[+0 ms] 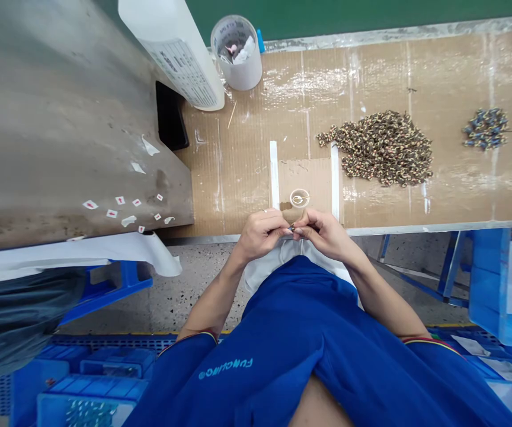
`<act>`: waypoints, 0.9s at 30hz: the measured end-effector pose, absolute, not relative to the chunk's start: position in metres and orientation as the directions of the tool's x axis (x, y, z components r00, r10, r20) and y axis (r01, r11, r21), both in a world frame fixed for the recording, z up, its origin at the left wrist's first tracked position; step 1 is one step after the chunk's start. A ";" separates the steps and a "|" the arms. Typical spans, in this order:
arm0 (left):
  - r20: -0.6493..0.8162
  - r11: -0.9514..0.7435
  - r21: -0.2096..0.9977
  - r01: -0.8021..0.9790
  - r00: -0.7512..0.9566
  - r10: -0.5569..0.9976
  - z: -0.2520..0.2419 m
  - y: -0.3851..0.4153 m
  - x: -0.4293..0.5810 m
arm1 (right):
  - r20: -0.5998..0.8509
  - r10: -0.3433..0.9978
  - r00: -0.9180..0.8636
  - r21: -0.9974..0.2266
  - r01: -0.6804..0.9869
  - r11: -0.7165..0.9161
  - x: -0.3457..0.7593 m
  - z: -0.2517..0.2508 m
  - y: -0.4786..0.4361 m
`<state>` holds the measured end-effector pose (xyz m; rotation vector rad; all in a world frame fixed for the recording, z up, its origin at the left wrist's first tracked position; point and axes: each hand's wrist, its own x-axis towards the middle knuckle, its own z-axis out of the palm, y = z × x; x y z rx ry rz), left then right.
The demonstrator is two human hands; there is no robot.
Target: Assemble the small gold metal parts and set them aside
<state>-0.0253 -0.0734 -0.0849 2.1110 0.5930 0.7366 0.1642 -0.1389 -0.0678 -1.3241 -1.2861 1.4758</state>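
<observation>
My left hand [265, 232] and my right hand [320, 232] meet at the table's front edge, fingers pinched together. Between the fingertips is a tiny dark part [291, 228], mostly covered and too small to name. Just beyond the hands sits a small round clear dish [300, 198] with a thin pale stick in it. It rests on a cardboard piece [307, 172] flanked by two white tape strips. To the right lies a large heap of small brown and cream parts [383, 148]. Farther right is a smaller pile of bluish parts [486, 128].
A white bottle [180, 65] and a tub with scraps [238, 56] stand at the back left, near a toothpick [232, 115]. A metal surface [60, 136] with red-marked stickers is at left. Blue crates [487, 279] flank me; another person's dark-clothed leg [20, 314] is at left.
</observation>
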 end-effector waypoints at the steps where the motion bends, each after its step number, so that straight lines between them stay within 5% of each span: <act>1: 0.304 -0.568 0.809 0.152 0.718 0.626 -0.085 -0.073 -0.025 | -0.216 0.961 -0.175 -0.975 0.081 -0.204 0.164 -0.068 -0.139; 27: 0.316 -0.520 0.852 0.068 0.725 0.612 -0.080 -0.069 -0.022 | -0.204 0.962 -0.179 -0.975 -0.046 -0.215 0.172 -0.077 -0.141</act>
